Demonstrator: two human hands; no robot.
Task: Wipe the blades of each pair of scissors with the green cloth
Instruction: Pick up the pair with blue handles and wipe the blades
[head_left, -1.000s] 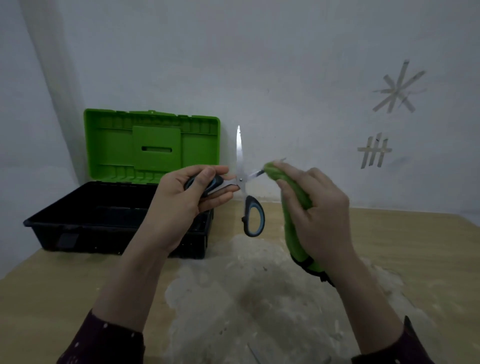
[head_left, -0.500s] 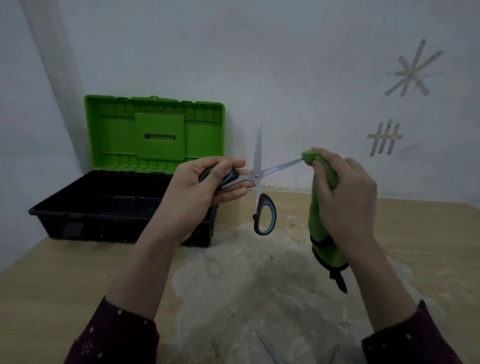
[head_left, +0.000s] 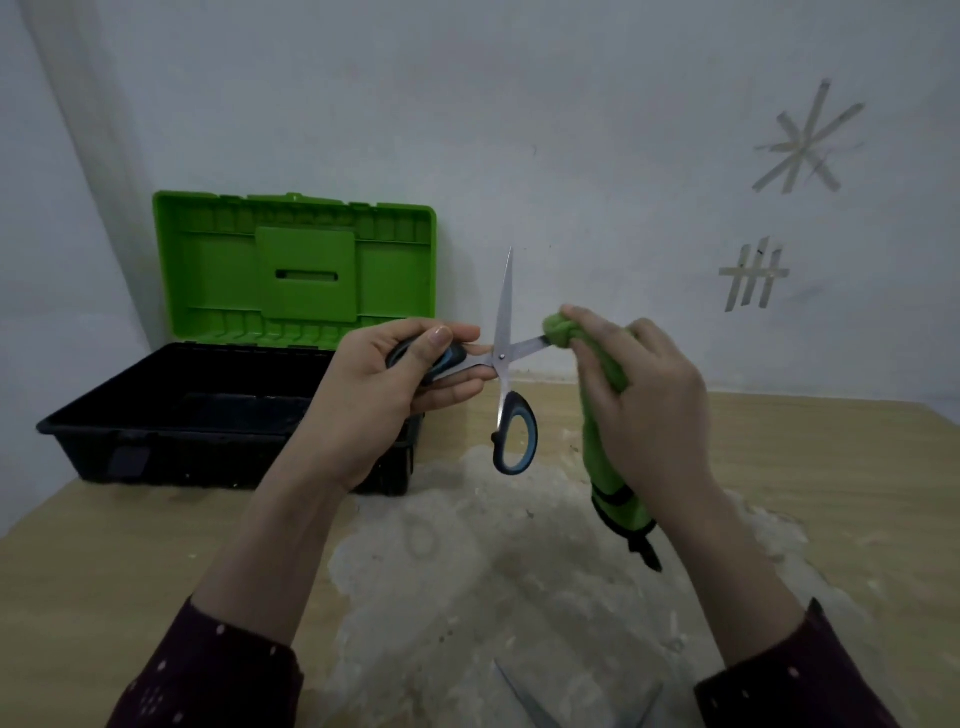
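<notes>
Standing open on the worn wooden table (head_left: 104, 545), the black plastic toolbox with the green lid (head_left: 208, 457) is too dark inside to read. Your left hand (head_left: 374, 395) grips one handle of the steel scissors with black-and-blue handles (head_left: 501, 358), blades spread. Your right hand (head_left: 649, 405) pinches the bunched green cloth (head_left: 558, 330) around the rightward blade, nearer the pivot than half a second ago.

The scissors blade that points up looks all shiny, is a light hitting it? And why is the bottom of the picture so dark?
Head view: yes, the upright blade of the scissors catches a pale glare, while the green cloth looks matte. Head view: the light is dim and bluish, darkest along the bottom edge, where a second pair of blades looks murky and soft.
</notes>
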